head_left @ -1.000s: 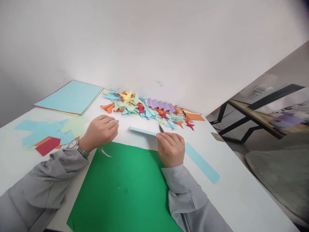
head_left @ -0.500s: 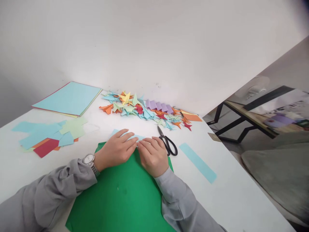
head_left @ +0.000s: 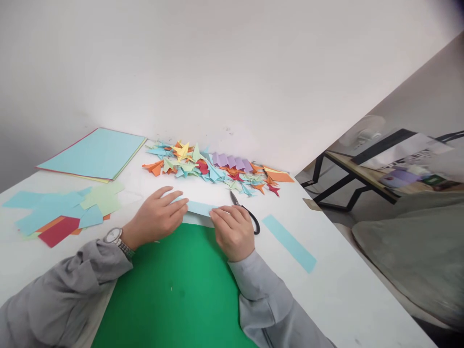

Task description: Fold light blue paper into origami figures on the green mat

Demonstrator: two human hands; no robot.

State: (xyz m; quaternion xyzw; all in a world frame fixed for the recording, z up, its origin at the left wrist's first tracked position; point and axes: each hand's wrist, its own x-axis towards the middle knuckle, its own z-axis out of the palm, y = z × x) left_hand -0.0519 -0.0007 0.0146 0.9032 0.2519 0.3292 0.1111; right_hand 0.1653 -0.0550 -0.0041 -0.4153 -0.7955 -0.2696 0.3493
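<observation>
A light blue paper strip stretches between my two hands, just past the far edge of the green sheet. My left hand has its fingers closed on the strip's left end, and my right hand pinches the right end. Both thumbs are mostly hidden. Black-handled scissors lie beside my right hand, which covers part of them. Another blue paper strip rests flat farther to the right.
Folded paper shapes in many colours line the wall, with a pleated purple paper among them. Loose paper pieces lie at the left, before a stack of coloured sheets. A wooden bench stands beyond the table's right edge.
My hands have moved apart, the left one going leftward, so the middle of the blue strip now shows between them. The whole view has shifted slightly.
</observation>
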